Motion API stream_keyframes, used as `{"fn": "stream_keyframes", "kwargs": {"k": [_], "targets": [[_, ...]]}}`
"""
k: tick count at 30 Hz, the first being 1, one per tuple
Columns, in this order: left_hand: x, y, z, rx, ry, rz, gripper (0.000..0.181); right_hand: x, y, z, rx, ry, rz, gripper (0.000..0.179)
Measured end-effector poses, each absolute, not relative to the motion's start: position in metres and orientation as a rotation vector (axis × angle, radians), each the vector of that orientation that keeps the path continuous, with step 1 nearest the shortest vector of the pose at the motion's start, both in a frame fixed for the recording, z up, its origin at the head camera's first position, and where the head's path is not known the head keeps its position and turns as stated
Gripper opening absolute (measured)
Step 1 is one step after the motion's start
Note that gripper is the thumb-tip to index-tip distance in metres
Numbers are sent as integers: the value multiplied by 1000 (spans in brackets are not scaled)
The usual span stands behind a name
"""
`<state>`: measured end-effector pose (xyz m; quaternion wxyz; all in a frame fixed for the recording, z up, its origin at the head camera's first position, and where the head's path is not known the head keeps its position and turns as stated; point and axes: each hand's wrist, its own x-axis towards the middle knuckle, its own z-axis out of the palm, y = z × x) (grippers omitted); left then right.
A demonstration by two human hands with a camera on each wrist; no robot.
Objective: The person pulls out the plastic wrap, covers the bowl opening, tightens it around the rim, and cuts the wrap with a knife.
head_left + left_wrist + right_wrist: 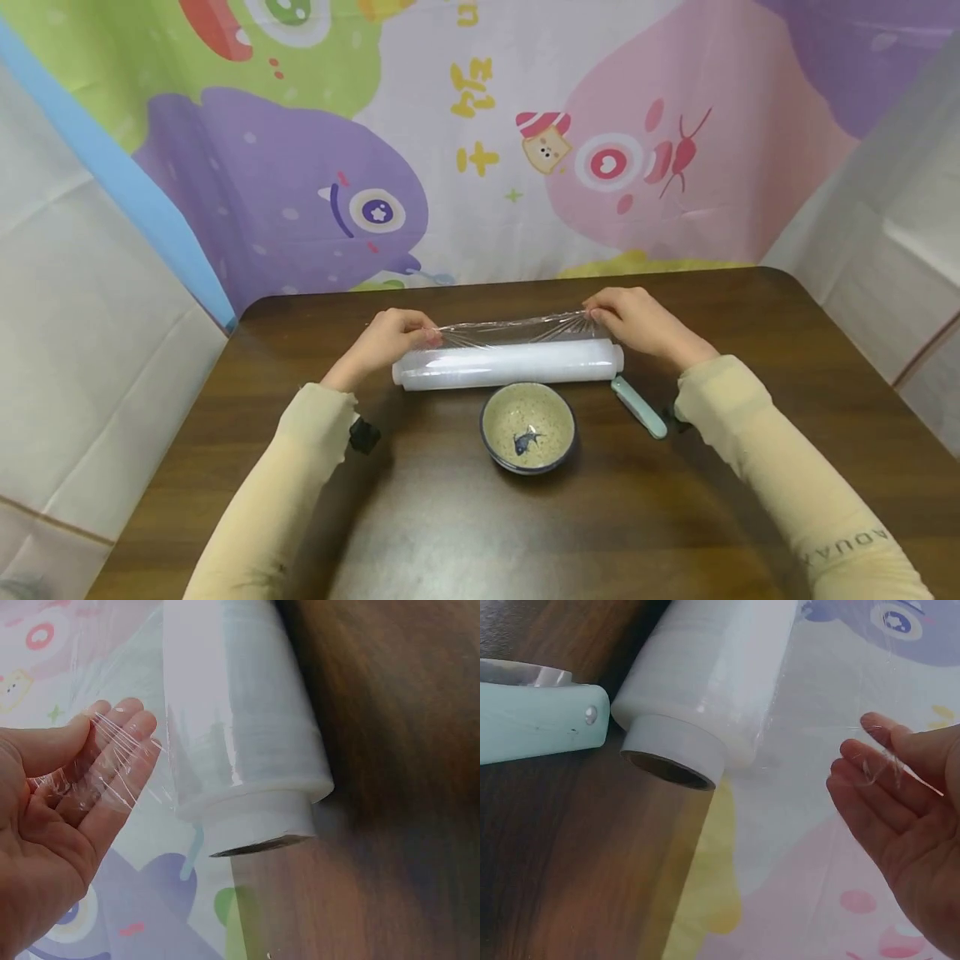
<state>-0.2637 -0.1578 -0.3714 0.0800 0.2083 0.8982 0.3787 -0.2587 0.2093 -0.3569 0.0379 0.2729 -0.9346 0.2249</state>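
Note:
A roll of clear plastic wrap [510,365] lies crosswise on the table, its white core showing at both ends. From its far side a sheet of film [517,331] stretches up, gathered into creases at two corners. My left hand [397,337] pinches the left corner between thumb and fingers; in the left wrist view the film [116,761] fans across the fingers. The right corner is pinched by my right hand [633,318], with thumb and forefinger together in the right wrist view. A speckled bowl [528,427] with a blue rim and a fish drawing stands just in front of the roll.
A mint-green folding knife [639,407] lies right of the bowl, close to the roll's right end. Behind the brown wooden table [420,517] hangs a cartoon-printed curtain [480,225]. Pale panels [67,333] flank both sides.

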Motion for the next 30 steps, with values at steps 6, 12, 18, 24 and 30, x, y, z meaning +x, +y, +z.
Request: {"fn": "stream_keyframes", "kwargs": {"k": [6,12,18,24,30], "targets": [[-277,-160,-367,586,2560,1202,19,-274,211,-354,816,-2963,974,20],[-289,-155,-354,473,2472,1211,22,-291,212,-350,764,-3027,1178,20],[-300,-151,-342,476,2443,1204,22,-303,214,-341,715,-3067,1130,21],[-312,-148,-331,474,2471,1208,22,-314,213,-331,624,-3048,1072,21],[-320,-149,-319,472,2553,1208,23,-321,208,-316,559,-3002,1168,22]]}}
